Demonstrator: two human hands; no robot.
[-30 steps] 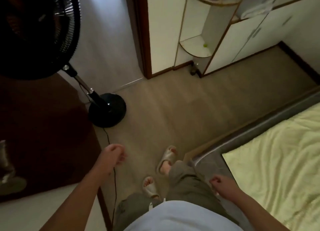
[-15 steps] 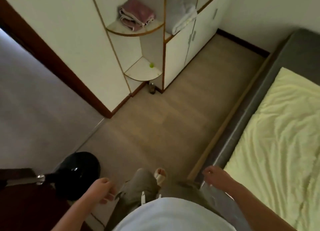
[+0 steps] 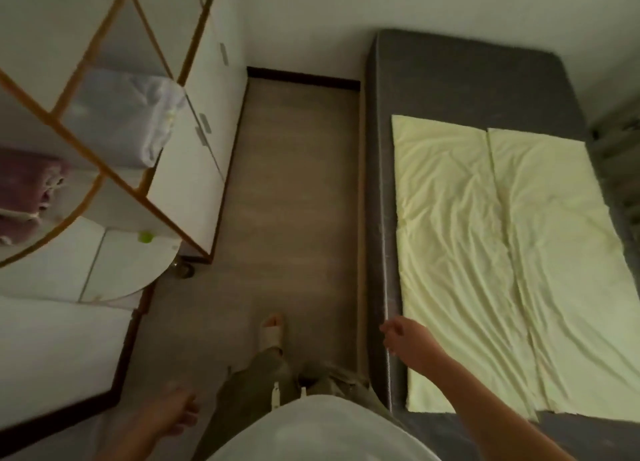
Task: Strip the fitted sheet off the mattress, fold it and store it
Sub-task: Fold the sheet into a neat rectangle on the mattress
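- Hanging low, left hand (image 3: 175, 415) blurred; fingers loosely curled, holding nothing.
- Right hand (image 3: 407, 343) hovers over the mattress (image 3: 467, 80) edge, fingers loosely curled, empty — likely positioned to reach the sheet (image 3: 502, 253).
- One sheet lies flat on the mattress, two flaps meeting mid-width.
- Shelf unit (image 3: 187, 183) holds two items — white bundle (image 3: 138, 114), pink bundle (image 3: 24, 180); probable storage spot.

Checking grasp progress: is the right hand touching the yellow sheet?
Cannot tell. In the head view the right hand overlaps the yellow sheet at its left edge, but depth is unclear.
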